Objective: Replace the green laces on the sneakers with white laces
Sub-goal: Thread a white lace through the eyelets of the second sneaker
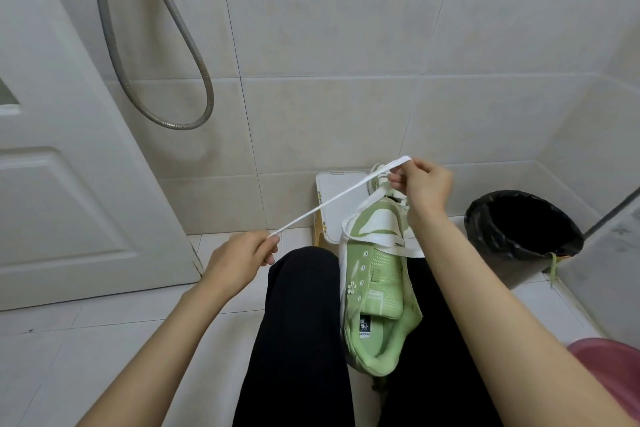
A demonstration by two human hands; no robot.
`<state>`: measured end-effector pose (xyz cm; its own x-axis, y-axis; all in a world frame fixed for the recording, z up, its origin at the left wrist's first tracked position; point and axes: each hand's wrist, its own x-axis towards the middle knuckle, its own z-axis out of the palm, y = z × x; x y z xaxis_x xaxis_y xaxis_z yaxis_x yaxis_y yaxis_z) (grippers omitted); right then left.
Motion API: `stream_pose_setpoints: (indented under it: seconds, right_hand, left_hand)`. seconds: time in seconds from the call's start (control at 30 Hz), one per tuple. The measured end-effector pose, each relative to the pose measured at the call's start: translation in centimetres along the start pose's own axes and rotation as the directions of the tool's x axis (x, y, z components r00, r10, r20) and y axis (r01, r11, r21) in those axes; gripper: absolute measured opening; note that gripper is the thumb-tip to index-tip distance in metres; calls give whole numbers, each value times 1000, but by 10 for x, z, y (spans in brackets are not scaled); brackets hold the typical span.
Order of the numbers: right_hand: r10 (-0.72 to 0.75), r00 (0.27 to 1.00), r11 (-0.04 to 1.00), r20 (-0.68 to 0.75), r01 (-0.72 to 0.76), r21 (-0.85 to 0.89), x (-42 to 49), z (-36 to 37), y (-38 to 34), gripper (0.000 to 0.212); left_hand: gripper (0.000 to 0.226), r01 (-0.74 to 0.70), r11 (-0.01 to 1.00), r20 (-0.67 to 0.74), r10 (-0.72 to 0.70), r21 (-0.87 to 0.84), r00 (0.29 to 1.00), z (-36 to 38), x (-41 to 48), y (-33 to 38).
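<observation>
Between the person's knees, the green sneaker (377, 288) is lying on the lap, toe pointing far. No green lace is showing in it, so that part looks finished. The white lace (332, 202) seems to be crossing only the far eyelets, and the near ones are sitting empty. The left hand (239, 260) is pinching one end of the lace low on the left. The right hand (424, 184) is gripping it farther off, pulling it taut. A green lace (553, 270) is hanging from the bin (485, 218) on the right. The second sneaker (375, 172) is waiting on the stool (332, 184), mostly hidden, so its lacing cannot be told.
</observation>
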<state>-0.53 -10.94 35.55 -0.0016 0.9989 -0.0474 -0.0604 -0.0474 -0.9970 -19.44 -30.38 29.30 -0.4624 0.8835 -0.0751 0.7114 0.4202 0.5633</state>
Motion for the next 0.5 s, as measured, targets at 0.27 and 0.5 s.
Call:
stream_pose_setpoints:
  seconds: [0.27,0.5]
  right_hand:
    - [1,974,913,226,91,-397,-9,-14,20,23]
    - [-227,941,822,250,323,-469,-84,-54,52,24]
  left_hand:
    - [42,12,916,17,-6,-401,1000,14,7,38]
    - [21,65,640,76,-11,-765,997,60,15,70]
